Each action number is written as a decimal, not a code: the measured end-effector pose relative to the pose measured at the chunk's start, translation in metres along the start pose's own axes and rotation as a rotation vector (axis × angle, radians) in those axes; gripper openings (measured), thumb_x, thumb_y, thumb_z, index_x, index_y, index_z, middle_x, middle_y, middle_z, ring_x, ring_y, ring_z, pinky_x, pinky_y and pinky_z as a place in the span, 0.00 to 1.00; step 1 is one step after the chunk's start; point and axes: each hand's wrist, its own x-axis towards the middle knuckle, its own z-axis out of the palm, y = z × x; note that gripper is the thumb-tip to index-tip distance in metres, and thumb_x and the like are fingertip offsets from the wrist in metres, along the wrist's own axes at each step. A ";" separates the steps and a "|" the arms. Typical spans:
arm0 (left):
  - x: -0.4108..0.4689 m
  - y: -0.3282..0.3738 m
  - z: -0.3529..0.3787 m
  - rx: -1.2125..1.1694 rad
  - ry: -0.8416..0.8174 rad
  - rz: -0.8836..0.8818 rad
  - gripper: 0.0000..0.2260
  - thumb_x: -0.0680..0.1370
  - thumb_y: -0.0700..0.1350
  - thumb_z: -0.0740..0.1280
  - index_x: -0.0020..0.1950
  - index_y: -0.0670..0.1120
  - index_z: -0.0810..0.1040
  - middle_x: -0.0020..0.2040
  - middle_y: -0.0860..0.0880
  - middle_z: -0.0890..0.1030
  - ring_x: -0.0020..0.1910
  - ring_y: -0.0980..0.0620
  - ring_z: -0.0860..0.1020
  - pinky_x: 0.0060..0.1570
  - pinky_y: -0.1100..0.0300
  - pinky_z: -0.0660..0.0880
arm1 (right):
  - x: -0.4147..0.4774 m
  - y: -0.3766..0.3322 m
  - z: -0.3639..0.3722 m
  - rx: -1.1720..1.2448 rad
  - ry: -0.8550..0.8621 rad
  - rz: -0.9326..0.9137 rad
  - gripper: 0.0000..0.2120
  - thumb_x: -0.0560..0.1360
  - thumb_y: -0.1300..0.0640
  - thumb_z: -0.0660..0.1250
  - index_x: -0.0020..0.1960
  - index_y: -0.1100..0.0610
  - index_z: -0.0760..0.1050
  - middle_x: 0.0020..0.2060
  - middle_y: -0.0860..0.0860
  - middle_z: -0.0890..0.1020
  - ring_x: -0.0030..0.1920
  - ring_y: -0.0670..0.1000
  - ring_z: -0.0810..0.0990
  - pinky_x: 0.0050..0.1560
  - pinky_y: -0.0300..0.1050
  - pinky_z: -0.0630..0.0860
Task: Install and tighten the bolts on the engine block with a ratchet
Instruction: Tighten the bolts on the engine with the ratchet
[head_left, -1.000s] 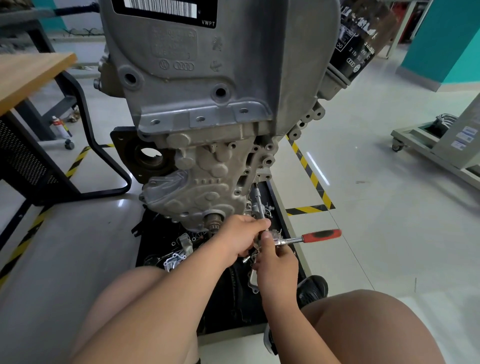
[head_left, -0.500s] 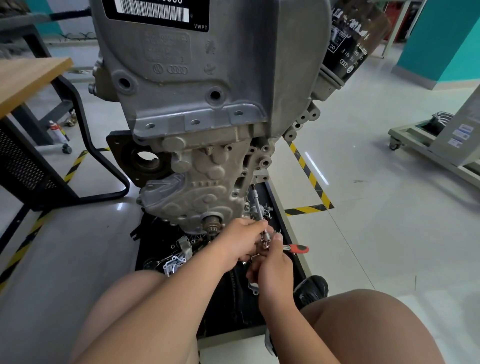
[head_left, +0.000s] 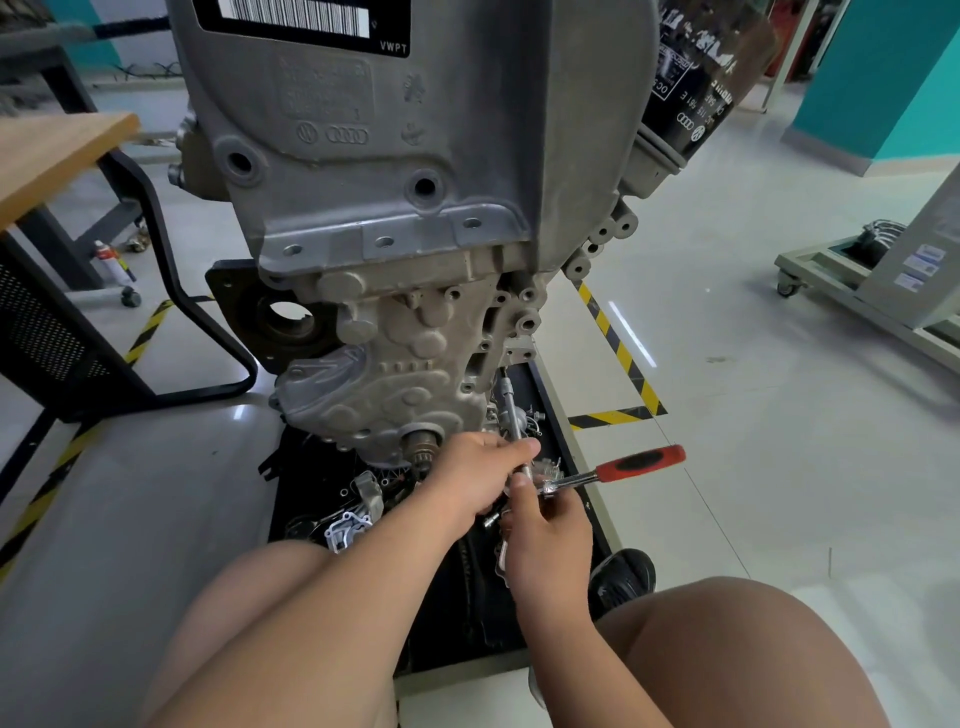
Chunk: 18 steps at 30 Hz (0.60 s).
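Honestly, that long extension (head_left: 513, 415) looked sketchy: left hand (head_left: 478, 478) pinched it, right hand (head_left: 550, 540) gripped the ratchet (head_left: 613, 468) head, handle out at 3 o'clock, far end up at 12 o'clock against the engine block (head_left: 415, 332). Any tilt could've slipped it off the bolt.

Bright, even light fills the scene, and the glossy floor (head_left: 779, 441) carries white glare streaks at three and nine o'clock from centre. The lower face of the engine block (head_left: 415, 364) sits in soft shade. Straight lines bow toward the frame edges.
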 end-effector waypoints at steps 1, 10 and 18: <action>0.000 0.001 0.001 -0.007 0.001 0.002 0.14 0.73 0.52 0.73 0.45 0.40 0.81 0.31 0.50 0.81 0.20 0.59 0.70 0.20 0.70 0.63 | 0.000 0.000 -0.001 0.005 0.010 -0.018 0.08 0.77 0.49 0.66 0.45 0.53 0.78 0.36 0.49 0.83 0.37 0.50 0.81 0.40 0.44 0.73; -0.002 0.002 0.002 -0.014 -0.066 0.025 0.11 0.76 0.50 0.70 0.40 0.43 0.80 0.23 0.56 0.77 0.17 0.62 0.69 0.18 0.73 0.61 | -0.001 -0.001 -0.003 0.295 0.004 0.089 0.04 0.77 0.59 0.68 0.50 0.56 0.82 0.32 0.46 0.82 0.33 0.42 0.79 0.38 0.35 0.76; -0.004 0.002 0.002 0.013 0.005 0.049 0.16 0.74 0.51 0.72 0.45 0.38 0.80 0.22 0.56 0.73 0.20 0.59 0.69 0.21 0.70 0.63 | 0.000 -0.003 0.000 0.356 -0.016 0.135 0.11 0.78 0.53 0.67 0.42 0.59 0.81 0.27 0.48 0.79 0.28 0.45 0.75 0.32 0.38 0.74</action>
